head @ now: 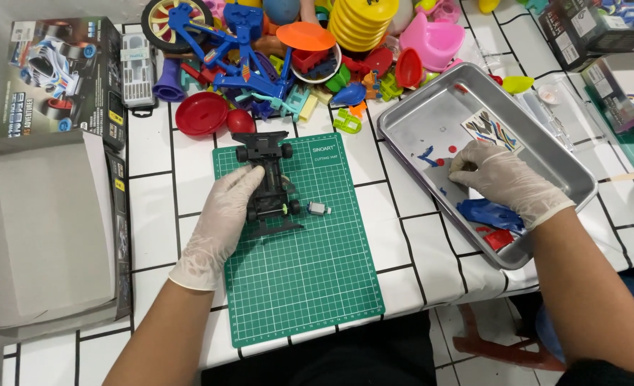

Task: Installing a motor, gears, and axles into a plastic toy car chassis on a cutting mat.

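Left hand [220, 221] lay flat with fingers resting against the black chassis [268, 182] on the green mat [310, 279]. Right hand [503, 179] reached into the metal tray [546, 129], fingertips curled over a small part I could not make out.

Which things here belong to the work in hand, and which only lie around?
In use:
- left hand on black toy car chassis
- green cutting mat
- small motor
- right hand in metal tray
- blue parts

Lying about:
- pile of colourful toys
- toy car box
- grey box lid
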